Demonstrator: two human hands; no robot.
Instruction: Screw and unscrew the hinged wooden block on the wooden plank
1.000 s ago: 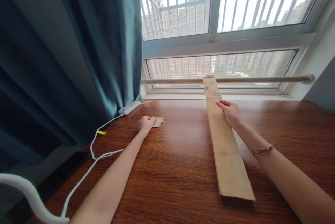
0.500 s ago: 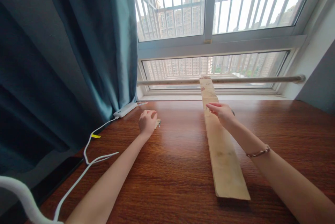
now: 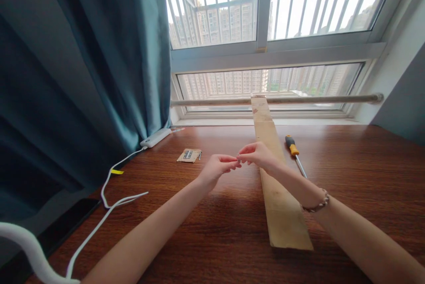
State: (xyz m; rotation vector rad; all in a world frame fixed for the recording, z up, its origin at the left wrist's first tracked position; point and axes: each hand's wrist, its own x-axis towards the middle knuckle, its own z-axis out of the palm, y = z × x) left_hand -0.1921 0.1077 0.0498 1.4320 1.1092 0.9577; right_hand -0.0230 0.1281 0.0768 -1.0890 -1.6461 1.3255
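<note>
My left hand (image 3: 219, 169) and my right hand (image 3: 257, 155) meet at the fingertips above the table, just left of a long pale wooden board (image 3: 283, 208). Both are closed in a pinch. A tiny silvery piece, which looks like a screw (image 3: 238, 160), shows at the right fingertips; what the left fingers hold is hidden. The board lies lengthwise, its far end by the window rail. On the left, a small brown packet (image 3: 188, 156) with a dark label lies flat, a thin screw (image 3: 200, 155) at its right edge. A yellow-and-black screwdriver (image 3: 292, 145) lies right of the board, its shaft partly behind my right forearm.
A white power strip (image 3: 156, 138) sits at the back left beside the blue curtain (image 3: 142, 53). White cables (image 3: 105, 186) run along the table's left side. A metal rail (image 3: 315, 99) crosses in front of the window. A dark flat object (image 3: 76, 217) lies at the left edge.
My left hand has moved right, off the packet, uncovering it. My right hand has come left and nearer from over the board, so the fingertips meet. The screwdriver has come into view.
</note>
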